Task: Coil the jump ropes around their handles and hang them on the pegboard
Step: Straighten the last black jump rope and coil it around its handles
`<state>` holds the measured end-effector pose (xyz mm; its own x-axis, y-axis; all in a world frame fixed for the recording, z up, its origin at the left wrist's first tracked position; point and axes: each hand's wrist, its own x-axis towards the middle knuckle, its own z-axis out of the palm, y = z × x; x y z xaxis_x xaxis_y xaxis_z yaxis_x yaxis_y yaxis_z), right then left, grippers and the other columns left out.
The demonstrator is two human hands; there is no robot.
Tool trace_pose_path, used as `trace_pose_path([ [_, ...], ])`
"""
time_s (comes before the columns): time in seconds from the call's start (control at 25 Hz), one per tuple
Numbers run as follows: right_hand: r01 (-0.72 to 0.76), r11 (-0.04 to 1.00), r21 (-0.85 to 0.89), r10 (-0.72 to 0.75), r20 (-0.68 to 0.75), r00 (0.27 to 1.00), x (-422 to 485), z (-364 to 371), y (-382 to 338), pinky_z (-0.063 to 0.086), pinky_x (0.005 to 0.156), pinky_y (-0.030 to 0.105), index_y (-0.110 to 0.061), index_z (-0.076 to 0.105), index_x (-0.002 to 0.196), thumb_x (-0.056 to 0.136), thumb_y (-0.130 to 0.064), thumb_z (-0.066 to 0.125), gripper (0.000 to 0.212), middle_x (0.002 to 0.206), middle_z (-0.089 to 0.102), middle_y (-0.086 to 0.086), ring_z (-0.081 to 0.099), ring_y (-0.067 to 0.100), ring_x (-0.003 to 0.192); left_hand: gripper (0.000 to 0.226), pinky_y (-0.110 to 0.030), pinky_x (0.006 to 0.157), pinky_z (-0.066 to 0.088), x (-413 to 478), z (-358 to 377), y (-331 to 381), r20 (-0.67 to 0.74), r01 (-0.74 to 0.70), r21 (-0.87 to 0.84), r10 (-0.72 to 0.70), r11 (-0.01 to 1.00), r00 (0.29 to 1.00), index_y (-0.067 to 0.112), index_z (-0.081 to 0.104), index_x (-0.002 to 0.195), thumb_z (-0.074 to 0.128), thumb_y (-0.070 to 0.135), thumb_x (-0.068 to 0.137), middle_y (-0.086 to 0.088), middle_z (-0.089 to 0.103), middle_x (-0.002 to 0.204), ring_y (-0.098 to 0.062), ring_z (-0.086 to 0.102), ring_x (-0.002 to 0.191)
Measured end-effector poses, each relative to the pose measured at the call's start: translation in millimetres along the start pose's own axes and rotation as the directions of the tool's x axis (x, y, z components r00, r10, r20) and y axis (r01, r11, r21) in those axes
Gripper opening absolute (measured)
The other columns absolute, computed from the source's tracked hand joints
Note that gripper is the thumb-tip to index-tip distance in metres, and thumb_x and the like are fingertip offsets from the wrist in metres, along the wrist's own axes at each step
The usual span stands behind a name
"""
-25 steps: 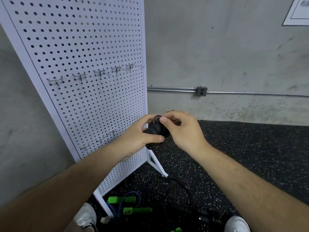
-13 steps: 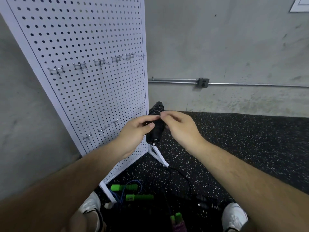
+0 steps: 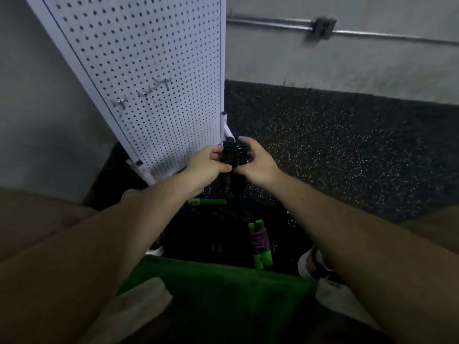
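Both gripping, left hand (image 3: 207, 166) fingers curled round black jump rope (image 3: 229, 156), right hand (image 3: 258, 165) likewise (blurred)

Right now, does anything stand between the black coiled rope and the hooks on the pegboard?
Nothing visible does. The left hand and right hand grip the black rope below the pegboard hooks, which carry nothing.

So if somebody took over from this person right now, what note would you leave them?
Hands: left hand and right hand both grip the black jump rope, coiled on its handles, low beside the pegboard.
The hooks in view are bare; nothing is hung yet.
On the floor: a coiled purple rope and a green-handled rope, seemingly uncoiled.
Left: hang the black one, coil the loose one, hang the rest.
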<state>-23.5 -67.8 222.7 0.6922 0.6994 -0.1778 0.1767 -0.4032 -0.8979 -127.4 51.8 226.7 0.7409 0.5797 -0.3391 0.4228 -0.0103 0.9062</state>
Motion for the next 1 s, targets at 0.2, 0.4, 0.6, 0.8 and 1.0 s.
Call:
trace_pose_path([
  [0.2, -0.174, 0.98, -0.092, 0.18, 0.068, 0.981, -30, 50, 84, 0.036, 0.086, 0.008, -0.019, 0.046, 0.145, 0.074, -0.002, 0.081, 0.081, 0.12, 0.06, -0.001, 0.057, 0.01, 0.108, 0.053, -0.027, 0.084, 0.044, -8, 33, -98, 0.03, 0.206, 0.084, -0.209, 0.975, 0.977, 0.011, 0.048, 0.125, 0.074, -0.004, 0.082, -0.003, 0.06, 0.113, -0.021, 0.059, 0.106],
  [0.4, -0.258, 0.946, -0.196, 0.291, 0.164, 0.942, -40, 80, 131, 0.049, 0.091, 0.028, -0.03, 0.041, 0.145, 0.08, -0.018, 0.077, 0.076, 0.116, 0.06, -0.004, 0.062, 0.02, 0.111, 0.097, -0.031, 0.081, 0.052, -2, 40, -155, 0.11, 0.29, 0.279, -0.33, 0.915, 0.937, 0.023, 0.019, 0.156, 0.079, 0.012, 0.08, -0.011, 0.059, 0.127, -0.025, 0.062, 0.104],
  [0.6, -0.318, 0.871, -0.375, 0.455, 0.368, 0.811, -45, 86, 150, 0.056, 0.085, 0.037, -0.027, 0.022, 0.152, 0.079, -0.016, 0.072, 0.089, 0.126, 0.059, 0.008, 0.063, 0.027, 0.106, 0.096, -0.044, 0.095, 0.054, -2, 44, -176, 0.212, 0.245, 0.586, -0.439, 0.772, 0.873, 0.022, 0.023, 0.154, 0.076, 0.031, 0.075, -0.012, 0.048, 0.133, -0.03, 0.056, 0.114],
  [0.8, -0.319, 0.861, -0.396, 0.461, 0.344, 0.818, -39, 76, 164, 0.044, 0.058, 0.025, -0.032, 0.025, 0.152, 0.09, -0.027, 0.056, 0.07, 0.126, 0.061, 0.007, 0.062, 0.021, 0.092, 0.072, -0.041, 0.108, 0.038, 10, 61, -168, 0.163, 0.091, 0.722, -0.296, 0.686, 0.941, 0.022, 0.034, 0.15, 0.064, 0.036, 0.087, -0.01, 0.034, 0.145, -0.031, 0.034, 0.132],
  [1.0, -0.282, 0.886, -0.369, 0.366, 0.18, 0.913, -32, 54, 183, 0.045, 0.067, 0.031, -0.032, 0.034, 0.147, 0.1, -0.03, 0.044, 0.048, 0.116, 0.067, 0.007, 0.061, 0.023, 0.089, 0.052, -0.042, 0.111, 0.034, 37, 95, -159, 0.255, -0.101, 0.709, -0.12, 0.697, 0.959, 0.027, 0.042, 0.148, 0.053, 0.033, 0.097, -0.003, 0.04, 0.149, -0.027, 0.035, 0.136],
])
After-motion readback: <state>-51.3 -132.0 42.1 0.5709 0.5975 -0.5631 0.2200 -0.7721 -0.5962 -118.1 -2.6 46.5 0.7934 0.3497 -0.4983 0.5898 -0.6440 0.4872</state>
